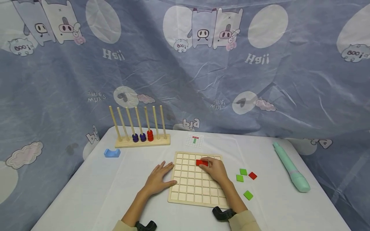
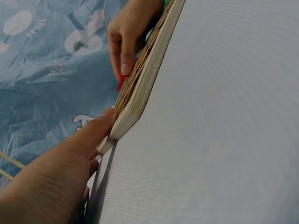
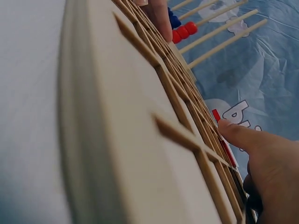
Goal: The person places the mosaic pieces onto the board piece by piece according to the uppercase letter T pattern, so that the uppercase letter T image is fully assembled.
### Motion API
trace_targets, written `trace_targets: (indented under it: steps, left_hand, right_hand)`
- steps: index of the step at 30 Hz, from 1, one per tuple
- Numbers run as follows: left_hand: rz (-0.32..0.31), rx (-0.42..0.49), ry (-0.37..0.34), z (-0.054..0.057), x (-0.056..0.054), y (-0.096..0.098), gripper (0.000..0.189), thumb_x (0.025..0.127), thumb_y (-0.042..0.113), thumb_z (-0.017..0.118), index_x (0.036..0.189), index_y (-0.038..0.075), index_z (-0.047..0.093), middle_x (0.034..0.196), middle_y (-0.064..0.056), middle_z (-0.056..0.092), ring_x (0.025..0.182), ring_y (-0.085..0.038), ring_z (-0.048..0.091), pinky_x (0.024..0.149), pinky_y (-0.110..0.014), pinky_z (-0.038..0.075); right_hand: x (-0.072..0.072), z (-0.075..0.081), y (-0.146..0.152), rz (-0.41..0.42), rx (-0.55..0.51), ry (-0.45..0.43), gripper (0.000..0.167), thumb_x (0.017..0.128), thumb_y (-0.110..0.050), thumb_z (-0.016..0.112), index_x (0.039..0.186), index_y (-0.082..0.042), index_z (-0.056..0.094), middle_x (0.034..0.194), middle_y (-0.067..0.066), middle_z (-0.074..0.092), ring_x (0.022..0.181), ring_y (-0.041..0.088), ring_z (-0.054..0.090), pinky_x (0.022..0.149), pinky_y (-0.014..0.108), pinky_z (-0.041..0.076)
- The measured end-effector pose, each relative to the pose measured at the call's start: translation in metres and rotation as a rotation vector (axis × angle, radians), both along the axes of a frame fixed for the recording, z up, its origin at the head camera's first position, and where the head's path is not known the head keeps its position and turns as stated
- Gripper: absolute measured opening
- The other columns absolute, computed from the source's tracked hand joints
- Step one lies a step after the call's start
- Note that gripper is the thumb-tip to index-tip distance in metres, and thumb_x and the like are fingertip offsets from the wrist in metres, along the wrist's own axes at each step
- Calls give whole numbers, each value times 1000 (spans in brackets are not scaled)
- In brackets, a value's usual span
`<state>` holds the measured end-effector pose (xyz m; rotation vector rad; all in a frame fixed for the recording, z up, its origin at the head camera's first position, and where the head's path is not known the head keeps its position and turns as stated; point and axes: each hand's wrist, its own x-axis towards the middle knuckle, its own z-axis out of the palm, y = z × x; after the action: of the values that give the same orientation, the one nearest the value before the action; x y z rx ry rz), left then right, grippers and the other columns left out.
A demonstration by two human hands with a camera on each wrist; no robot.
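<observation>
A wooden grid board (image 1: 190,181) lies on the table. My left hand (image 1: 158,179) rests at its left edge, fingers spread and thumb on the rim. Over the board's upper part, my right hand (image 1: 215,170) pinches a red square tile (image 3: 216,115), which stands tilted at the fingertips in the right wrist view. Another red tile (image 3: 227,153) sits lower in the grid beside that hand. From the left wrist side, the right hand (image 2: 128,39) reaches down to the board with a red edge showing under its fingers.
Right of the board lie several green tiles (image 1: 240,178) and a loose red tile (image 1: 252,175). A pattern card (image 1: 195,140) is behind the board. Farther out are a peg stand (image 1: 143,143) with beads, a blue block (image 1: 112,153) and a mint-green stick-like object (image 1: 292,168).
</observation>
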<state>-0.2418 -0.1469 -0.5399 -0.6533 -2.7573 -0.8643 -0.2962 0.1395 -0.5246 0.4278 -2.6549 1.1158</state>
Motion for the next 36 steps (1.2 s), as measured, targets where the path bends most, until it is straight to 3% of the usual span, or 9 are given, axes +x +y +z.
trace_targets:
  steps: [17,36]
  left_hand:
    - [-9,-5,-6,1,1,0,76,79,56,63,137,12,46,141,-3,42,136,-29,24,109,-49,17]
    - [11,-7,-21,1,1,1,78,78,59,62,138,13,44,142,-1,40,137,-26,22,110,-47,14]
  right_hand:
    - [-3,-4,-4,-21,43,-45,34,77,-35,74,104,-15,71,47,-6,36,43,7,28,40,20,22]
    - [3,2,9,-3,18,39,34,77,-32,75,105,-14,71,48,-8,37,44,7,30,40,22,26]
